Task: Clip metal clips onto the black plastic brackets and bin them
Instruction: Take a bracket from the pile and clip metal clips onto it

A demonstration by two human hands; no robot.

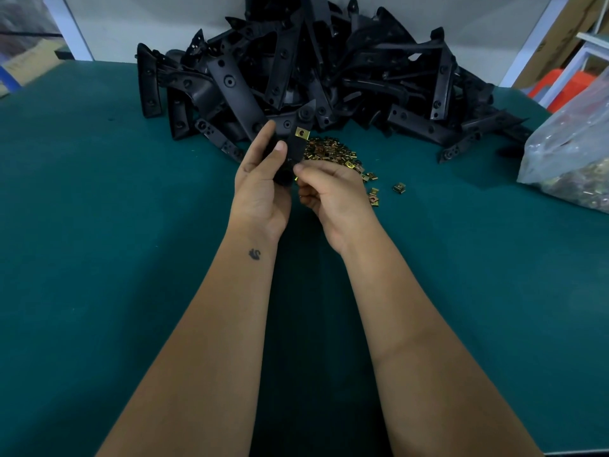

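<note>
From my remote seat: both bare forearms reach out over the green table (99,225). The left hand (260,189) grips a black plastic bracket (290,143), fingers and thumb curled round its lower half, holding it upright above the table. One brass-coloured metal clip (301,132) already sits on the bracket's right edge, near the upper end. The right hand (329,192) is curled, fingertips pinched against the bracket's lower right edge; a glint of yellow shows there, so I read it as pinching a second clip (295,178), though most of it is hidden. Just behind the hands lies a loose heap of clips (329,151), with a few strays (398,188) to its right. Further back, a big pile of brackets (313,67) leans against the wall. A clear plastic bag (573,153) of more clips sits at the table's right edge.
</note>
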